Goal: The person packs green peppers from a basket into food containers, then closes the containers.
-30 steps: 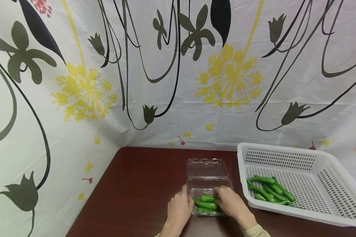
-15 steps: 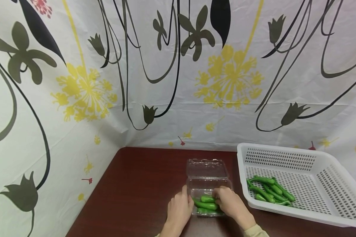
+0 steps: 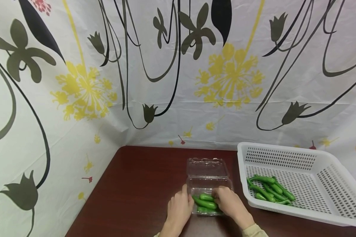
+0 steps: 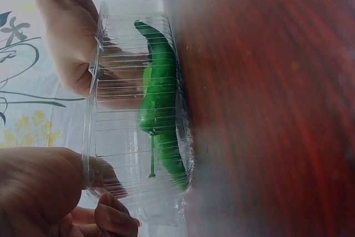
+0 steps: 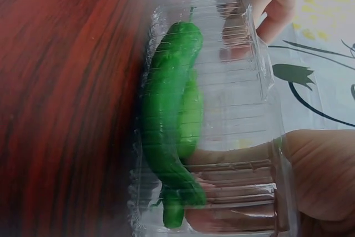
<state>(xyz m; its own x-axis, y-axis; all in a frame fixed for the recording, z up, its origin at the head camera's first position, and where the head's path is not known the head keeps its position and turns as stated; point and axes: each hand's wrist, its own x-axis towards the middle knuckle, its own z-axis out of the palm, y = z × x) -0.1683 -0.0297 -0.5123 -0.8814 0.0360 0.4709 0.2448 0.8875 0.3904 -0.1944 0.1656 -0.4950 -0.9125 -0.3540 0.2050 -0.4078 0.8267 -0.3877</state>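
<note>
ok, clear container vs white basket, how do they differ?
Look: the clear container is see-through with ribbed walls; the white basket is opaque with rows of perforations.
Size: the clear container is much smaller than the white basket.
Lid: the clear container has one, open; the white basket shows none.
Shared: both hold green peppers.

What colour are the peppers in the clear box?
The peppers are green, showing best in the right wrist view.
</note>
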